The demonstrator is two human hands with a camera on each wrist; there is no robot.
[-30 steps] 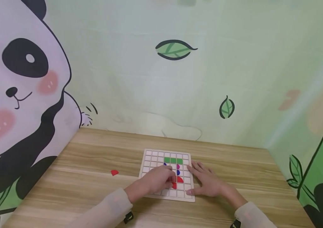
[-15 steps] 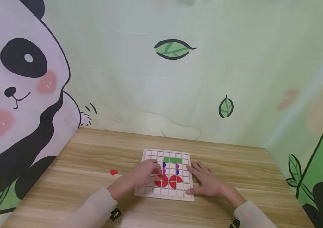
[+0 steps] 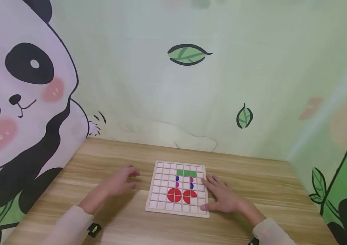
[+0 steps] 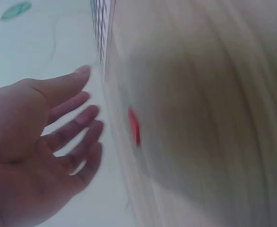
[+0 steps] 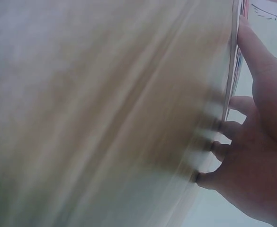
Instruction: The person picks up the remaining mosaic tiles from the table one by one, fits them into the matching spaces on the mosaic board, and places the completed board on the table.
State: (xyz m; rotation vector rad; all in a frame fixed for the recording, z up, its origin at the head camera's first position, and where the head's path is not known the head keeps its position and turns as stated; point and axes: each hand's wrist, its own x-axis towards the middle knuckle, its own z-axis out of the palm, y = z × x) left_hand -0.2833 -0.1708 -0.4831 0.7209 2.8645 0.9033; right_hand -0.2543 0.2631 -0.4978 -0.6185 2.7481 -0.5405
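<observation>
A white gridded board [image 3: 161,206] lies on the table with coloured pieces in its cells. A green strip [image 3: 186,173] runs near its top, with small blue and magenta half-round pieces below. Lower down, red quarter pieces form a full disc [image 3: 174,195] on the left and three quarters of one [image 3: 188,196] on the right. My left hand [image 3: 119,180], fingers loosely spread and holding nothing, hovers left of the board. Beyond its fingertips in the left wrist view lies a loose red piece [image 4: 134,126], hidden in the head view. My right hand [image 3: 223,196] rests at the board's right edge, thumb and a fingertip on it.
The wooden table [image 3: 237,170] extends around the board on every side. Behind it stands a pale green backdrop [image 3: 149,85] printed with leaves and a large panda [image 3: 32,85]. A dark wrist band [image 3: 94,230] shows at my left sleeve.
My left hand has left the lower board and moved left over the table, where it now covers the loose red piece. The red shapes are uncovered. My right hand has stayed put.
</observation>
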